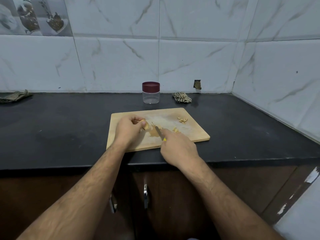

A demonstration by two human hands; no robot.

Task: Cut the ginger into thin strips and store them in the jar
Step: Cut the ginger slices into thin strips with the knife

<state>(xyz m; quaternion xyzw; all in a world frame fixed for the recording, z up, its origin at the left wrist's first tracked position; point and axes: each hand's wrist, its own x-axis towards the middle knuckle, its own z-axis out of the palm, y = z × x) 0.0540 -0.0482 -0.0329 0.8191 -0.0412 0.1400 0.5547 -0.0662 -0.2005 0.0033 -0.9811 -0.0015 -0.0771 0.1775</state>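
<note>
Black stone counter (69, 118) carries a pale wooden cutting board (190, 125) near its front edge. On the board's left half, the left hand (129, 129) pinches the knobbly ginger (145, 125); the right hand (178, 148) grips a yellow-handled knife (158, 131). Cut strips (175, 129) lie mid-board. By the back edge stands the lidded clear jar (151, 93), beside a crumpled cloth (182, 97).

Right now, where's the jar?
In the head view the jar, lid on, stands on the black counter against the tiled wall, just behind the cutting board, with a crumpled cloth to its right.
</note>
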